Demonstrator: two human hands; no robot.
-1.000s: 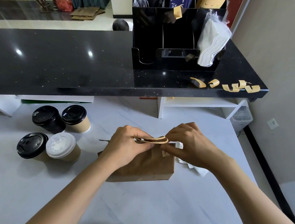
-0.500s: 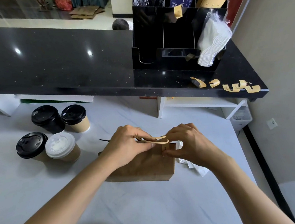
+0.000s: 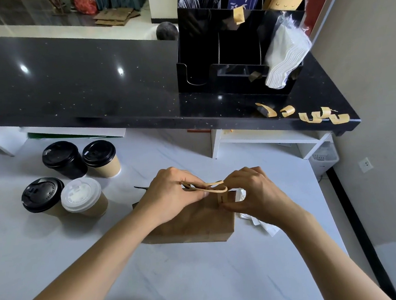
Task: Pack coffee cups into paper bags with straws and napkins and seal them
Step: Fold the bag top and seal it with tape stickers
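Upright paper bag (image 3: 194,224), folded top leftward-rightward

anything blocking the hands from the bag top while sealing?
Nothing visible. The left hand pinches the paper bag at its folded top, and the right hand presses the sticker strip onto its front. The four cups stand apart, left.

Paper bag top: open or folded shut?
Folded shut. The paper bag has its top pinched flat by the left hand, while the right hand presses a sticker strip on.
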